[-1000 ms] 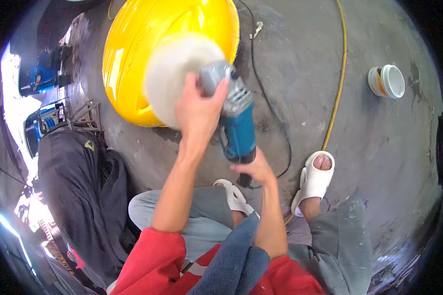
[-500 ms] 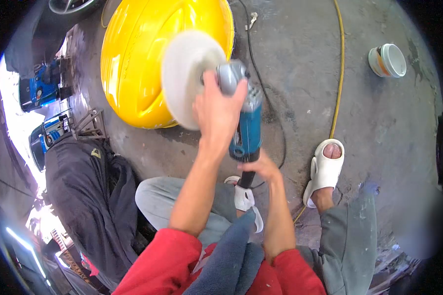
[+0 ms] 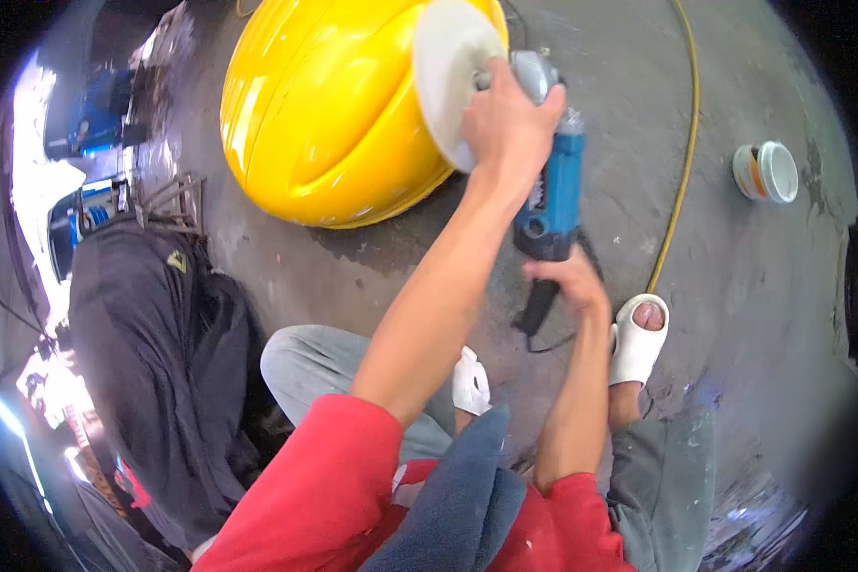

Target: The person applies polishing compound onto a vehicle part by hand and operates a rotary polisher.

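A blue electric polisher (image 3: 563,181) with a white round pad (image 3: 453,81) is held in both hands. My left hand (image 3: 510,124) is closed around its grey metal head and side grip, just behind the pad. Lower down, my right hand (image 3: 574,275) wraps the black rear handle (image 3: 541,303). The pad stands on edge at the right side of a glossy yellow curved panel (image 3: 343,124) and overlaps it in view; I cannot tell whether they touch.
A yellow hose (image 3: 693,95) runs along the floor towards my right foot in a white clog (image 3: 639,353). Further right stands a white tub (image 3: 777,172). Dark cloth (image 3: 148,343) is draped at the left, near a metal frame (image 3: 176,202). The polisher's cord trails on the concrete.
Both hands have carried the polisher up and to the right in view. Its pad now lies over the panel's right edge instead of its lower right part.
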Tool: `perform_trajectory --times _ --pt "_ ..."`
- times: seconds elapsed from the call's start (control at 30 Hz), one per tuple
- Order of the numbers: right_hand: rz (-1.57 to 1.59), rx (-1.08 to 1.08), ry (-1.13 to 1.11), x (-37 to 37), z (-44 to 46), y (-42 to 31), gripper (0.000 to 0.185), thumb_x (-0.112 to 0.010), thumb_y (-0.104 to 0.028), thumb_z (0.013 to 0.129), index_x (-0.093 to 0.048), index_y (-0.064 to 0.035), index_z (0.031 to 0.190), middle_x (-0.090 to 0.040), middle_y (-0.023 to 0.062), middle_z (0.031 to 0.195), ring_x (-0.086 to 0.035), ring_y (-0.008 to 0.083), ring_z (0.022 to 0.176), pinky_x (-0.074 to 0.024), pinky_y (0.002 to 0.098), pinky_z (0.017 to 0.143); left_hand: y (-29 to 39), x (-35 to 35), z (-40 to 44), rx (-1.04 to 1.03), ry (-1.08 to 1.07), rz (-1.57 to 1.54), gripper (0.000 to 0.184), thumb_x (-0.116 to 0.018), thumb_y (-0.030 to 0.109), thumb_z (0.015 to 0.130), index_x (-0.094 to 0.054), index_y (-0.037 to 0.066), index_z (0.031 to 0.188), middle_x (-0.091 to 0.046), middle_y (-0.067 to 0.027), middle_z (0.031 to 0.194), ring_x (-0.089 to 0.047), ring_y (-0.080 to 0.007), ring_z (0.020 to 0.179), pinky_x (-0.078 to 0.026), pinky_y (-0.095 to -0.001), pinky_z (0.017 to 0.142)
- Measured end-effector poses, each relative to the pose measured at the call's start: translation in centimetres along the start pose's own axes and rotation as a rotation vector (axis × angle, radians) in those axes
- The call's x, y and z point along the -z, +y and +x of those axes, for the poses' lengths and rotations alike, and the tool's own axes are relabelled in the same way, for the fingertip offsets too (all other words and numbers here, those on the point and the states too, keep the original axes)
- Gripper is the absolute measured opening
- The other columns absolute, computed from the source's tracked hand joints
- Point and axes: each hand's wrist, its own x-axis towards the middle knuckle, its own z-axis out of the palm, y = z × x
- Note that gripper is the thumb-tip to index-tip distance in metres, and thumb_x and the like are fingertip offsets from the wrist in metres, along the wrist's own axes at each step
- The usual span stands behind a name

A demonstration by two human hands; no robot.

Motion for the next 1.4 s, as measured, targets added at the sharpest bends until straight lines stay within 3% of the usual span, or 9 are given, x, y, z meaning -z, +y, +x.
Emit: perform_trajectory --times 0.1,0.27,0.4,0.5,0.6,0.67,0.87,1.07,1.4 --pt "-0.317 0.014 0.090 2.2 -1.4 -4.4 0.048 -0.080 -0.009 0.061 -0.059 -0.0032 0.103 -0.062 0.0023 0.088 -0.056 0.0130 0.075 -0.0474 0.0292 0.070 -0.5 0.9 0.4 0.078 0.044 -0.180 0.059 -0.069 0.047 0.078 -0.054 -0.001 0.109 -0.068 -0.0255 0.094 -0.064 -0.0445 0.092 -0.049 -0.0503 0.083" --pt "-0.690 0.123 0.155 0.5 -5.6 -5.8 0.068 -0.079 -0.010 0.053 -0.055 0.0005 0.116 -0.064 0.0085 0.102 -0.059 0.0202 0.093 -0.0447 0.0325 0.090 -5.0 3.6 -6.2 0.216 0.160 -0.594 0.047 -0.069 0.033 0.084 -0.048 -0.001 0.110 -0.067 -0.0226 0.083 -0.066 -0.0408 0.080 -0.050 -0.0471 0.074" --pt "-0.946 0.115 0.119 -2.6 -7.1 -4.1 0.082 -0.081 -0.007 0.054 -0.048 -0.0042 0.129 -0.065 0.0156 0.109 -0.063 0.0290 0.106 -0.0454 0.0357 0.094 -10.8 4.9 -11.9 0.414 0.233 -0.964 0.036 -0.062 0.016 0.093 -0.043 -0.001 0.119 -0.066 -0.0113 0.094 -0.060 -0.0107 0.080 -0.048 -0.0255 0.067" --pt "-1.043 0.143 0.069 -6.3 -6.5 -3.3 0.081 -0.082 -0.009 0.057 -0.047 -0.0085 0.130 -0.066 0.0205 0.107 -0.064 0.0363 0.102 -0.0488 0.0395 0.088 -13.8 7.7 -14.3 0.522 0.392 -1.055 0.035 -0.057 0.022 0.096 -0.044 0.001 0.121 -0.060 -0.0050 0.094 -0.051 -0.0078 0.080 -0.040 -0.0236 0.065" --pt "-1.196 0.101 0.030 -11.3 -5.3 -2.9 0.083 -0.080 -0.011 0.059 -0.044 -0.0101 0.133 -0.066 0.0242 0.104 -0.065 0.0417 0.097 -0.0507 0.0435 0.084 -19.0 9.8 -15.3 0.671 0.534 -1.082 0.039 -0.053 0.024 0.097 -0.043 -0.001 0.125 -0.059 -0.0147 0.116 -0.056 -0.0173 0.106 -0.045 -0.0314 0.093" --pt "-1.296 0.008 0.010 -14.4 -4.2 -2.3 0.085 -0.079 -0.011 0.059 -0.041 -0.0092 0.135 -0.066 0.0251 0.103 -0.064 0.0426 0.096 -0.0504 0.0445 0.085 -23.2 9.8 -15.1 0.717 0.738 -1.108 0.045 -0.049 0.031 0.098 -0.044 -0.001 0.130 -0.058 -0.0132 0.119 -0.055 -0.0198 0.111 -0.042 -0.0327 0.097" --pt "-1.211 0.135 -0.330 -19.8 -0.5 0.5 0.088 -0.076 -0.022 0.065 -0.030 -0.0176 0.140 -0.066 0.0277 0.083 -0.064 0.0459 0.080 -0.0515 0.0528 0.074 -33.3 12.3 -16.1 0.715 0.682 -1.365 0.051 -0.047 0.038 0.098 -0.046 0.003 0.134 -0.057 -0.0111 0.127 -0.055 -0.0230 0.117 -0.042 -0.0375 0.100" --pt "-1.595 0.088 -0.298 -17.0 -0.3 -3.0 0.085 -0.070 -0.008 0.064 -0.032 -0.0224 0.139 -0.066 0.0243 0.087 -0.065 0.0431 0.079 -0.0521 0.0521 0.071 -28.6 9.2 -17.1 0.793 0.755 -1.488 0.056 -0.043 0.046 0.099 -0.046 0.006 0.136 -0.056 -0.0094 0.131 -0.053 -0.0234 0.121 -0.041 -0.0393 0.102" --pt "-1.781 0.307 0.024 2.3 -2.0 -13.2 0.081 -0.064 0.006 0.063 -0.044 -0.0198 0.136 -0.065 0.0208 0.109 -0.061 0.0420 0.100 -0.0494 0.0456 0.084 -12.7 -4.3 -15.6 0.765 0.234 -2.151 0.080 -0.042 0.068 0.092 -0.037 0.005 0.142 -0.046 -0.0090 0.140 -0.044 -0.0242 0.129 -0.032 -0.0420 0.109"
